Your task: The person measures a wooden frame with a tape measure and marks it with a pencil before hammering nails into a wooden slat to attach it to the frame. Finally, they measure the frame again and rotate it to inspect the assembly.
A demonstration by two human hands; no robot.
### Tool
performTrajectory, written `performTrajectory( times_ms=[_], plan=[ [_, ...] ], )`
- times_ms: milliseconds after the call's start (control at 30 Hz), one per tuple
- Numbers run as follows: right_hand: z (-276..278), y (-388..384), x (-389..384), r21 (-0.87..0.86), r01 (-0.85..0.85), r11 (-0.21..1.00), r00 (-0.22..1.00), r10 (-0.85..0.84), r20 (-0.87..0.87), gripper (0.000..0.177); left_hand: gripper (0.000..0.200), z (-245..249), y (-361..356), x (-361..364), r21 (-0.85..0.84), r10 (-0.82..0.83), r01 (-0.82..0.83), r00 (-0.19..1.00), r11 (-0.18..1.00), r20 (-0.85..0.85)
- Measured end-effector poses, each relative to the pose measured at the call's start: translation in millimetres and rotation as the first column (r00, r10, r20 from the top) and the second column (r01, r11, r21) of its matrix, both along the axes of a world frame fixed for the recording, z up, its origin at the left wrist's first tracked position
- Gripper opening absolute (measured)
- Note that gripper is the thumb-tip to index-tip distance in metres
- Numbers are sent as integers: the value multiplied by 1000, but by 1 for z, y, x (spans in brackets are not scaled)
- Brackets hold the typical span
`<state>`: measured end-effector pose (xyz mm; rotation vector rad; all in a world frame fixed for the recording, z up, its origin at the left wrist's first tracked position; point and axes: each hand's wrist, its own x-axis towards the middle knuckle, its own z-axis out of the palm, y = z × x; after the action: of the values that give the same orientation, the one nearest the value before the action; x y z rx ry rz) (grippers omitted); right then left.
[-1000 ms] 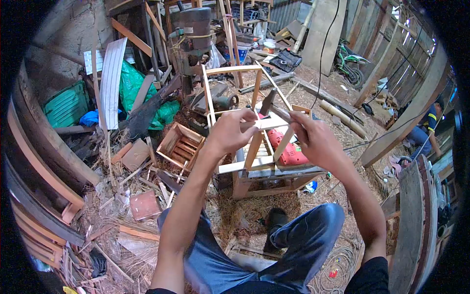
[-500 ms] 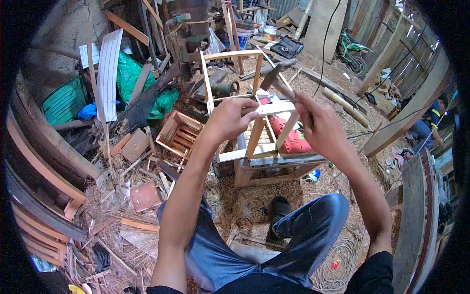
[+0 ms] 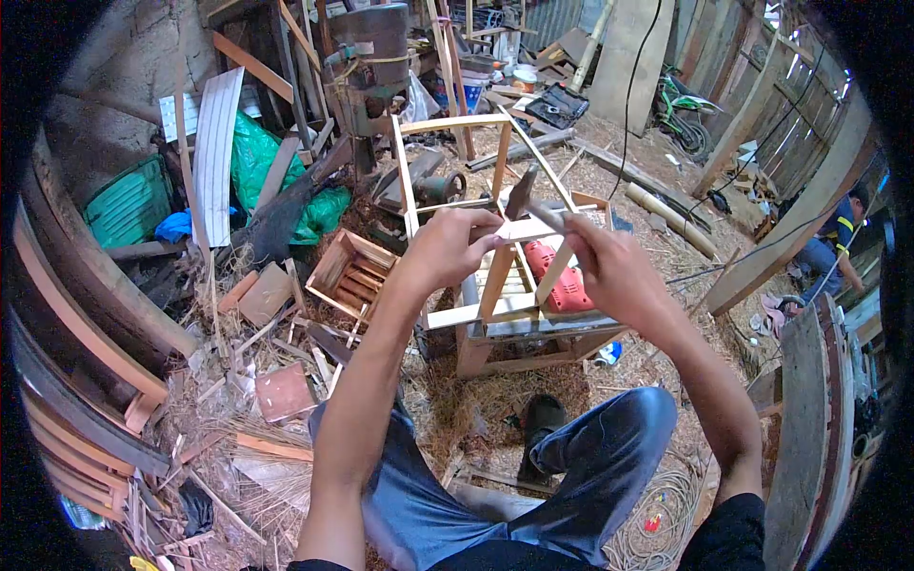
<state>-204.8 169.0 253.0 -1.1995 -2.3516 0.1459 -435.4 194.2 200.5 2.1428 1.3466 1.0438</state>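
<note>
My right hand (image 3: 619, 262) is closed around the handle of a hammer (image 3: 520, 194), whose dark head is low, close to the fingertips of my left hand. My left hand (image 3: 446, 249) pinches at the left end of a short pale wood strip (image 3: 533, 229); whatever sits between the fingertips is too small to make out. The strip belongs to, or lies on, a light wooden frame (image 3: 405, 176) resembling a small chair. Under the frame is a low wooden bench (image 3: 476, 354). A red power tool (image 3: 560, 276) lies on the bench among the frame's legs.
A slatted wooden crate (image 3: 328, 276) stands left of the bench. Straw, shavings and scraps cover the ground. Coiled rope (image 3: 657, 519) lies by my right knee. A bent-over person (image 3: 828, 247) is at far right, past a slanted post (image 3: 795, 228). A dark cable (image 3: 633, 105) hangs behind.
The hammer head has come down from above the strip to near my left fingertips, and my right hand has tilted with it. My left hand stays at the strip's end.
</note>
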Motion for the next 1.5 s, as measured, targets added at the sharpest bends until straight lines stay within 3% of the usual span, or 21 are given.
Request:
performTrajectory(
  times_ms=[67,133,167,233,400,467,600,700,767,800,900,933,1000,1033,1133,1267,1300,1400,1433,1500],
  plan=[
    [9,-4,-4,-81,75,994,996,-78,-45,29,26,-6,3,-1,-18,-20,21,997,1000,71],
    [7,-3,-5,48,84,995,966,-70,-249,27,27,-3,2,-2,65,1,2,999,998,-41],
    [3,-3,-4,48,84,995,966,-69,-250,27,27,-5,3,-2,65,1,1,999,998,-42],
    [-3,-2,-1,32,-54,998,994,50,97,29,24,-8,5,-1,46,-1,0,1000,999,23],
    [10,-4,-8,-20,7,1000,995,-9,-103,18,25,-6,3,-2,23,2,-3,999,1000,38],
    [16,-9,-11,-11,116,993,980,-116,-163,18,25,-6,4,-3,71,7,-6,1000,997,-10],
    [-6,-2,-3,22,-37,999,999,37,27,22,24,-2,1,-1,-3,15,-15,1000,1000,-3],
    [4,-5,-5,13,-11,1000,996,12,-88,26,27,1,-1,-2,-11,-6,6,1000,1000,21],
    [11,-10,-8,36,122,992,968,-111,-226,26,27,1,-1,-3,10,-16,16,1000,1000,-9],
    [5,-8,-7,34,121,992,968,-110,-226,26,27,1,-1,-3,7,-15,15,1000,1000,-9],
    [-7,3,4,19,-34,999,994,31,101,26,27,1,1,-2,-49,-8,7,1000,999,-25],
    [-4,3,4,23,-33,999,995,30,99,26,27,-5,4,-3,-77,-19,21,999,997,30],
    [6,-2,1,-16,-1,1000,991,-1,-134,29,27,-8,7,-4,-106,-27,35,996,994,84],
    [14,-6,-4,-19,117,993,983,-118,-143,33,26,-9,7,-4,-87,-21,26,998,996,61],
    [-9,-7,4,84,-18,996,1000,18,4,32,26,-5,3,-4,-62,-8,9,1000,998,15],
    [4,-7,4,-64,47,997,998,-44,47,31,27,-2,2,-3,-95,-28,32,999,995,44],
    [0,-6,5,12,38,999,988,-36,-147,29,27,-2,2,-4,-96,-29,33,999,995,44],
    [-2,-10,2,-15,31,999,975,-33,-221,27,26,-3,1,-5,41,-34,35,999,999,-15],
    [-12,-4,6,33,18,999,986,-24,168,28,26,-4,1,-5,25,-31,30,999,999,24],
    [-9,-2,7,65,20,998,992,-28,121,27,26,-6,2,-3,10,-34,34,998,999,57]
  ],
)
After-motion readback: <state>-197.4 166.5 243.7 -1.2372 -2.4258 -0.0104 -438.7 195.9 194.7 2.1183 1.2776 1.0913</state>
